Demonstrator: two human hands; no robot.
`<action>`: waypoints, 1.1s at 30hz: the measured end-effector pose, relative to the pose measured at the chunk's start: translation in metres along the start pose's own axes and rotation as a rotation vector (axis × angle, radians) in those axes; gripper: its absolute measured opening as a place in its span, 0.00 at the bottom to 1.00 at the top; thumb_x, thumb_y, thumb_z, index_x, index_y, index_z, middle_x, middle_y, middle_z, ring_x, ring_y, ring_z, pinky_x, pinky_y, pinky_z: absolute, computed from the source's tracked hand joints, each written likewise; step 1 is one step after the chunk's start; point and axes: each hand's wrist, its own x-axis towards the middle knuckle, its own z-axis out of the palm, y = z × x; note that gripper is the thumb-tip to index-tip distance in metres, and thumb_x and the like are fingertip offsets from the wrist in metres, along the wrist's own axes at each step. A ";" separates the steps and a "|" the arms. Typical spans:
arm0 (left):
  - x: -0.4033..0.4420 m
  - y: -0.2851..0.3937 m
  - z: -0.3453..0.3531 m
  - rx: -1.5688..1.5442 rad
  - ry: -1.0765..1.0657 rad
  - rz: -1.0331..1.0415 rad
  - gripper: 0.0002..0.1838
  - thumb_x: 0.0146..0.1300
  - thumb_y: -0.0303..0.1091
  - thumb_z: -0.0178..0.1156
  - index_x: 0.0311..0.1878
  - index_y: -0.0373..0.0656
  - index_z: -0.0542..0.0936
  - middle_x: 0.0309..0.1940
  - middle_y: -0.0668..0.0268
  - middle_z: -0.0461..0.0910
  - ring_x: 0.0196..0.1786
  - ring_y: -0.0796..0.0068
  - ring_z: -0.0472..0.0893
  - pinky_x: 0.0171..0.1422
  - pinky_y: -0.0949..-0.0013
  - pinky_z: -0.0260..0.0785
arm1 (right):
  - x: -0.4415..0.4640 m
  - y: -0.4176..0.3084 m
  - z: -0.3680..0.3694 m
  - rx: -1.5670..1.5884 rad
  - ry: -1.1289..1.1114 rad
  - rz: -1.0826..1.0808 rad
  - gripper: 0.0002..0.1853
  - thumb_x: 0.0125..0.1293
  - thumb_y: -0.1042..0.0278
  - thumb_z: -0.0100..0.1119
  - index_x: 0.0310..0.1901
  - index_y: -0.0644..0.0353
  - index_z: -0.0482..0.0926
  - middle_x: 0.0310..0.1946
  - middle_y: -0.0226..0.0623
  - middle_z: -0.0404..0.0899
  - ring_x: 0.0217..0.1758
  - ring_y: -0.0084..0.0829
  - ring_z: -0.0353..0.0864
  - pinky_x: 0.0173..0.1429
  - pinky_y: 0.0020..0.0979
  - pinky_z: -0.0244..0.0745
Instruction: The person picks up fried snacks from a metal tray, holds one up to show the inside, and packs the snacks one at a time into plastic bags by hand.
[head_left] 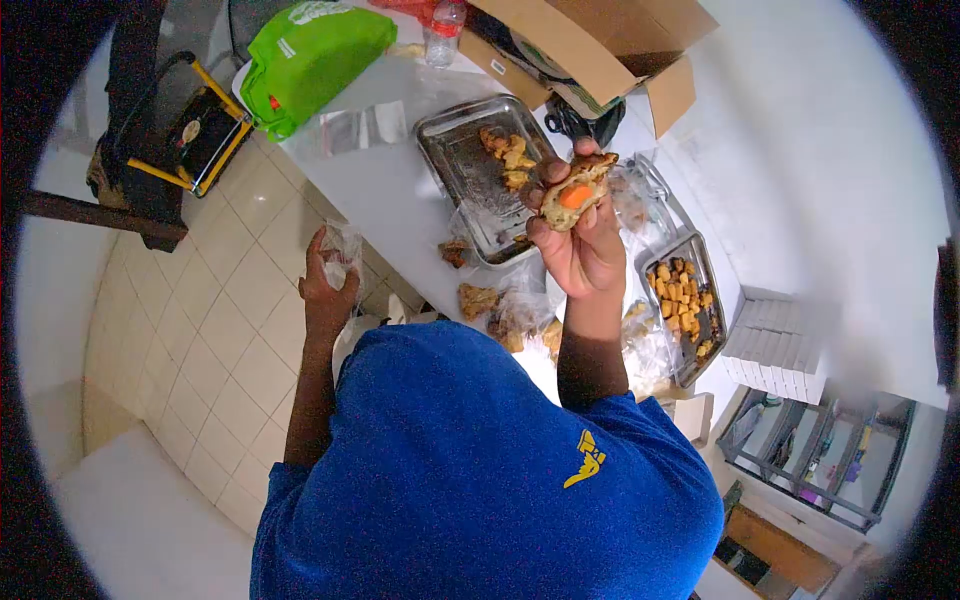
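Food piece (577, 196): irregular, browned at the edges, pale on the face turned to the camera, with an orange oval patch near its middle; held aloft, slanting, in the fingers of the right hand (580, 225). Plastic bag (343, 252): small, clear, crumpled, upright in the left hand (330, 280), left of the desk.

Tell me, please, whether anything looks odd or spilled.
No spill stands out; oddly, the browned food piece in the right hand shows a bright orange patch, unlike the browned chunks on the rectangular metal tray to its left.
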 end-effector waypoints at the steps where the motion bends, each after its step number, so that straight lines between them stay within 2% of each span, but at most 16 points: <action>1: 0.000 -0.002 0.000 -0.001 -0.001 0.006 0.41 0.50 0.29 0.62 0.68 0.54 0.56 0.43 0.67 0.76 0.50 0.66 0.75 0.62 0.45 0.51 | 0.000 0.000 0.001 -0.001 0.004 0.001 0.33 0.57 0.75 0.63 0.61 0.49 0.57 0.51 0.37 0.66 0.53 0.40 0.69 0.50 0.34 0.79; 12: 0.001 -0.001 -0.001 -0.021 -0.037 -0.020 0.41 0.51 0.32 0.62 0.68 0.54 0.55 0.44 0.67 0.76 0.50 0.67 0.76 0.63 0.45 0.51 | 0.001 0.000 0.006 -0.065 0.044 -0.006 0.32 0.56 0.75 0.63 0.60 0.49 0.59 0.50 0.39 0.66 0.53 0.40 0.71 0.47 0.33 0.78; 15: 0.000 -0.004 0.002 -0.081 -0.015 0.051 0.41 0.52 0.35 0.62 0.69 0.54 0.54 0.46 0.67 0.76 0.49 0.67 0.76 0.63 0.40 0.50 | 0.000 0.004 0.006 -0.222 0.109 -0.023 0.31 0.56 0.74 0.63 0.59 0.53 0.59 0.50 0.39 0.68 0.52 0.39 0.72 0.48 0.34 0.77; 16: -0.001 -0.001 0.004 0.000 0.015 0.051 0.41 0.53 0.37 0.62 0.69 0.53 0.54 0.48 0.68 0.75 0.50 0.67 0.76 0.61 0.37 0.50 | 0.003 0.008 0.014 -0.398 0.137 -0.041 0.29 0.55 0.77 0.63 0.57 0.57 0.61 0.49 0.38 0.71 0.51 0.34 0.74 0.50 0.32 0.76; 18: 0.001 0.007 -0.001 0.010 -0.013 0.069 0.43 0.53 0.39 0.63 0.69 0.51 0.51 0.48 0.69 0.74 0.53 0.68 0.73 0.63 0.35 0.46 | 0.008 0.020 0.008 -0.738 0.245 -0.030 0.28 0.50 0.82 0.65 0.53 0.58 0.68 0.44 0.36 0.76 0.47 0.28 0.78 0.52 0.30 0.76; 22: 0.000 0.027 -0.004 -0.017 0.031 0.095 0.47 0.50 0.40 0.64 0.70 0.49 0.48 0.47 0.67 0.73 0.55 0.68 0.71 0.66 0.39 0.38 | 0.021 0.048 0.017 -0.880 0.079 0.168 0.29 0.49 0.81 0.67 0.53 0.58 0.68 0.43 0.34 0.75 0.47 0.28 0.78 0.49 0.29 0.77; 26: -0.002 0.038 -0.007 -0.080 0.134 0.190 0.51 0.48 0.41 0.66 0.70 0.44 0.44 0.47 0.65 0.71 0.55 0.68 0.70 0.68 0.44 0.32 | 0.042 0.074 0.025 -1.192 -0.200 0.063 0.22 0.50 0.78 0.68 0.48 0.57 0.73 0.49 0.35 0.72 0.46 0.28 0.79 0.50 0.30 0.78; 27: 0.000 0.039 -0.007 -0.143 0.138 0.194 0.54 0.47 0.41 0.67 0.70 0.42 0.42 0.47 0.65 0.71 0.54 0.67 0.70 0.68 0.44 0.33 | 0.047 0.080 0.030 -1.149 -0.186 0.034 0.19 0.50 0.76 0.68 0.44 0.58 0.76 0.45 0.36 0.74 0.46 0.32 0.79 0.49 0.33 0.78; 30: -0.003 0.041 -0.009 -0.106 0.194 0.232 0.54 0.45 0.41 0.67 0.70 0.40 0.42 0.46 0.65 0.71 0.55 0.66 0.69 0.68 0.45 0.33 | 0.067 0.083 0.038 -1.547 -0.424 -0.079 0.17 0.50 0.70 0.68 0.43 0.56 0.77 0.42 0.37 0.76 0.49 0.36 0.78 0.50 0.36 0.75; 33: -0.008 0.040 -0.011 -0.007 0.295 0.282 0.55 0.44 0.41 0.67 0.69 0.37 0.42 0.46 0.62 0.70 0.54 0.63 0.69 0.67 0.47 0.35 | 0.075 0.092 0.043 -1.690 -0.520 -0.072 0.17 0.51 0.61 0.65 0.43 0.54 0.77 0.41 0.35 0.78 0.53 0.40 0.75 0.56 0.41 0.69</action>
